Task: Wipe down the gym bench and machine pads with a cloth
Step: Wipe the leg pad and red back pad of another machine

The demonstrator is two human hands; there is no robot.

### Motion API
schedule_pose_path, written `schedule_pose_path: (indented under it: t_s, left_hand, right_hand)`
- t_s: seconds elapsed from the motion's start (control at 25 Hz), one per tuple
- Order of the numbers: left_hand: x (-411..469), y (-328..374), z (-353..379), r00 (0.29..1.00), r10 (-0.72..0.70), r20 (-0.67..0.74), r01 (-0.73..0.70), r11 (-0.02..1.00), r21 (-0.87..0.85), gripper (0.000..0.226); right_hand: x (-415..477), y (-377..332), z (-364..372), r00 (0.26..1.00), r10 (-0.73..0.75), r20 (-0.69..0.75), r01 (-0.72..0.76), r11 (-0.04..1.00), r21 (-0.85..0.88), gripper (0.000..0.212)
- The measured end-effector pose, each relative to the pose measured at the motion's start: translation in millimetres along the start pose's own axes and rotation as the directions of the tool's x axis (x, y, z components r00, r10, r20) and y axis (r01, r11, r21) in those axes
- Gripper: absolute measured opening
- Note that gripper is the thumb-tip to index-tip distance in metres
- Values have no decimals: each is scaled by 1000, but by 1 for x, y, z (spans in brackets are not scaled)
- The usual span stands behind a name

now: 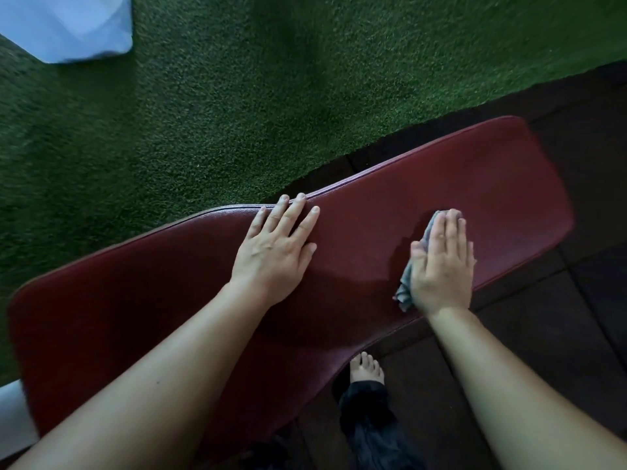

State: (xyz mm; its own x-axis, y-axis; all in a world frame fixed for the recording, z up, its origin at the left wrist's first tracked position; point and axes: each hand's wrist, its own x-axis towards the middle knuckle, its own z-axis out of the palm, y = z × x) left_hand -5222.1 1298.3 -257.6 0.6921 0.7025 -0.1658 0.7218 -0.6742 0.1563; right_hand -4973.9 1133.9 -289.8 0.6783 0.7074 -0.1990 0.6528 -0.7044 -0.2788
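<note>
Wiping the red gym bench (475, 171) was in hand: the right hand (441, 262) pressed the grey cloth (405, 288) flat under straight fingers (451, 228) near the pad's right end, while the left hand (271, 252) lay flat, empty, bracing mid-pad, so the next stroke likely called for sweeping along the remaining pad.

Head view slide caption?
Right hand presses a grey cloth on the red bench pad; left hand rests flat nearby.
</note>
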Motion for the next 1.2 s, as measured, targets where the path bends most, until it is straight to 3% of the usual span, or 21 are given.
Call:
schedule_pose_path:
  t_s: [0.04,0.12,0.2,0.28,0.32,0.4,0.48,0.52,0.6,0.68,0.72,0.8,0.88,0.92,1.0,1.04,1.12,1.2]
  left_hand:
    - [0,-4,0,1000,21,-3,-21,1000,2,60]
    - [-1,-9,0,999,46,-4,-46,999,3,61]
    - [-3,-13,-1,998,59,-9,-59,998,13,62]
    - [-5,-22,-5,998,67,3,-67,998,17,64]
    - [-6,-29,-7,998,61,8,-61,998,15,65]
    - [-10,-45,-10,999,44,-3,-44,999,16,65]
    - [-15,-57,-12,999,48,-15,-48,999,25,65]
    - [-17,-60,-12,999,49,-20,-49,998,26,64]
    - [-21,-64,-12,999,25,-31,-25,1000,16,64]
    - [-27,-71,-15,999,-18,-42,18,1000,7,65]
    - [-30,-77,-16,998,-44,-38,44,999,5,66]
    - [-38,-93,-18,996,-84,-24,84,996,4,67]
    - [-49,-107,-19,994,-106,-31,107,994,5,67]
    - [-54,-113,-19,993,-111,-32,111,994,6,66]
    - [-63,-118,-18,993,-111,-34,111,994,4,66]
    - [-66,-118,-18,993,-110,-37,110,994,5,66]
    - [-70,-118,-19,993,-113,-41,114,993,5,67]
    - [-74,-119,-21,992,-122,-38,122,993,1,67]
  right_hand:
    - [-4,-23,3,1000,-6,-20,6,1000,-1,74]
    - [-32,-81,18,981,-190,31,191,982,-10,74]
    - [-60,-114,32,889,-443,117,449,893,-31,73]
    - [-40,-105,30,831,-543,122,554,827,-93,71]
    - [-20,-91,25,864,-492,104,502,856,-122,72]
    - [24,-67,9,974,-222,46,225,970,-90,78]
    - [40,-79,5,1000,-13,25,14,999,-39,83]
    - [30,-107,11,1000,-27,13,28,999,-37,83]
    - [-14,-166,33,953,-287,94,293,954,-60,79]
    - [-48,-185,45,816,-550,179,565,824,-43,73]
    - [-43,-177,42,777,-597,201,617,786,-48,72]
    - [-12,-147,30,844,-499,197,523,847,-98,73]
    - [18,-128,17,956,-246,158,263,960,-96,76]
    - [22,-133,17,979,-149,142,162,983,-84,77]
    - [0,-180,29,981,-167,94,175,981,-81,78]
    - [-23,-207,39,954,-278,111,286,956,-70,78]
    - [-71,-232,51,816,-541,206,556,831,-23,75]
    - [-79,-210,48,713,-662,231,685,728,-28,71]
